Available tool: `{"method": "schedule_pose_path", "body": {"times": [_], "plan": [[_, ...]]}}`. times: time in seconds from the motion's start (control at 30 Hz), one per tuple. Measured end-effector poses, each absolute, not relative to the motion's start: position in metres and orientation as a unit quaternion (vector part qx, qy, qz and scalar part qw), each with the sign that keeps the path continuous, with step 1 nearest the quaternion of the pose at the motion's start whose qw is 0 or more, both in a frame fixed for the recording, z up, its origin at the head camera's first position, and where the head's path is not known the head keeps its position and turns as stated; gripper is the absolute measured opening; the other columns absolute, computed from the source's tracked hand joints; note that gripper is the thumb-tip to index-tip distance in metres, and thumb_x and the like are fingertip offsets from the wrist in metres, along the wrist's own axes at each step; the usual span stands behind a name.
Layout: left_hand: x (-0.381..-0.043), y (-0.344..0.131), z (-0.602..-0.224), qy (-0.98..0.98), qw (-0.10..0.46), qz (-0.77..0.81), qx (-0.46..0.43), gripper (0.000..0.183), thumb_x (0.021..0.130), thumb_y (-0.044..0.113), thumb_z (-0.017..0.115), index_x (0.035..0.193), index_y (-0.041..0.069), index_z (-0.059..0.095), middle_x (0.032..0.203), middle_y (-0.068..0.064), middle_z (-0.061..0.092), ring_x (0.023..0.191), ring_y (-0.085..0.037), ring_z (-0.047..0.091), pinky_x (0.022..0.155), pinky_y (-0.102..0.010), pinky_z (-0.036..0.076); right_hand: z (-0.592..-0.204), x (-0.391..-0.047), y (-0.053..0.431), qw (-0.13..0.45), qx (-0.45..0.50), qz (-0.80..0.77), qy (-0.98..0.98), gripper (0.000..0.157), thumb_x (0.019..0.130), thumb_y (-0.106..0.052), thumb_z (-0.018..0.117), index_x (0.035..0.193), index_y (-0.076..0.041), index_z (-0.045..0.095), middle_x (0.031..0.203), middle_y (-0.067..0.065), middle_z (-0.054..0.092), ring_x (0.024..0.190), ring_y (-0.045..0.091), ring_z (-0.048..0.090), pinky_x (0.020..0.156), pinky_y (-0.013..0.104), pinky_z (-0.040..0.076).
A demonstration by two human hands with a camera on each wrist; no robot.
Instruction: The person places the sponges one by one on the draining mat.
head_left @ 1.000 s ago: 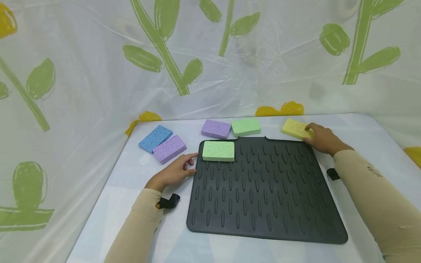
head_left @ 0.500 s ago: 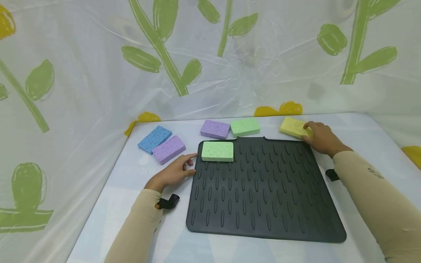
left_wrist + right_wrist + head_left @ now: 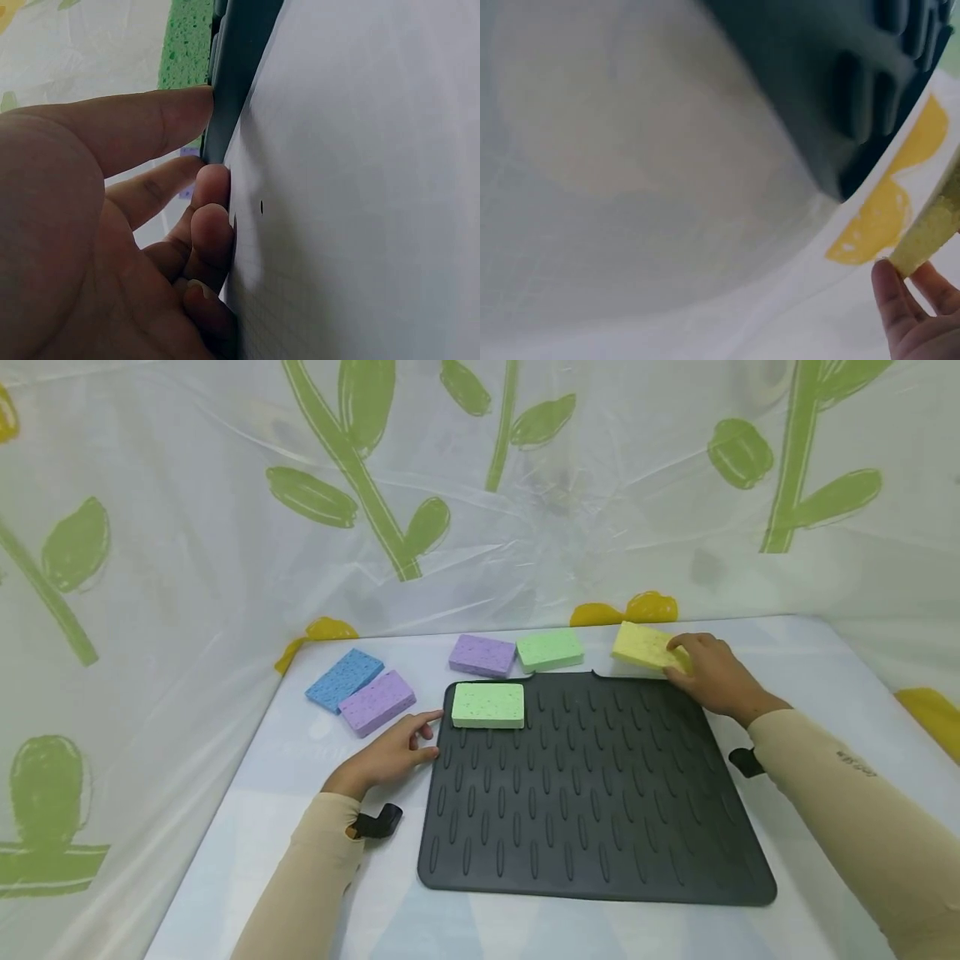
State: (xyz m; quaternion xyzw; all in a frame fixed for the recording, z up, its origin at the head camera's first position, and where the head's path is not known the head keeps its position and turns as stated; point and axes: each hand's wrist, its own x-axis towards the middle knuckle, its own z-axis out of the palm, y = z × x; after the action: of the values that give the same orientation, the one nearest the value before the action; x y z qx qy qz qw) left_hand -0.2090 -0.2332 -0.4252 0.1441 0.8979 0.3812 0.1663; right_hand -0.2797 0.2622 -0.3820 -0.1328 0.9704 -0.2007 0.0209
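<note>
My right hand (image 3: 716, 677) pinches the near right end of a yellow sponge (image 3: 640, 645) between thumb and fingers, just behind the far right corner of a dark ribbed mat (image 3: 585, 793). In the right wrist view, the yellow sponge (image 3: 932, 231) stands tilted in the fingertips, partly cut off by the frame. The left hand (image 3: 381, 758) rests at the mat's left edge, thumb and index finger extended against it. Its other fingers bend loosely on the table, as the left wrist view shows. A light green sponge (image 3: 487, 705) lies flat in the mat's far left corner.
Behind the mat lie a purple sponge (image 3: 482, 656) and another green sponge (image 3: 550, 649), side by side. Left of the mat, a blue sponge (image 3: 345, 680) touches a second purple sponge (image 3: 377, 702). A plastic sheet (image 3: 600, 527) with printed leaves hangs along the table's back.
My right hand has moved the yellow sponge slightly left and up relative to the mat. The left hand stays at the mat's edge; the head view has shifted a little.
</note>
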Motion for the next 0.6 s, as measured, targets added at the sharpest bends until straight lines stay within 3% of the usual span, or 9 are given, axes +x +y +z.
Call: {"method": "schedule_pose_path", "body": {"times": [0.6], "plan": [[-0.207,-0.233,-0.424,0.897,0.162,0.382,0.152,0.064,0.098,0.017,0.064,0.155,0.013,0.036,0.121,-0.01,0.052,0.091,-0.019,0.044,0.079,-0.034,0.039,-0.377,-0.244,0.226,-0.043,-0.215,-0.199,0.955,0.037,0.1,-0.021,0.058,0.13,0.0,0.05,0.141,0.029,0.043,0.13,0.049,0.04,0.102,0.065,0.035]]}}
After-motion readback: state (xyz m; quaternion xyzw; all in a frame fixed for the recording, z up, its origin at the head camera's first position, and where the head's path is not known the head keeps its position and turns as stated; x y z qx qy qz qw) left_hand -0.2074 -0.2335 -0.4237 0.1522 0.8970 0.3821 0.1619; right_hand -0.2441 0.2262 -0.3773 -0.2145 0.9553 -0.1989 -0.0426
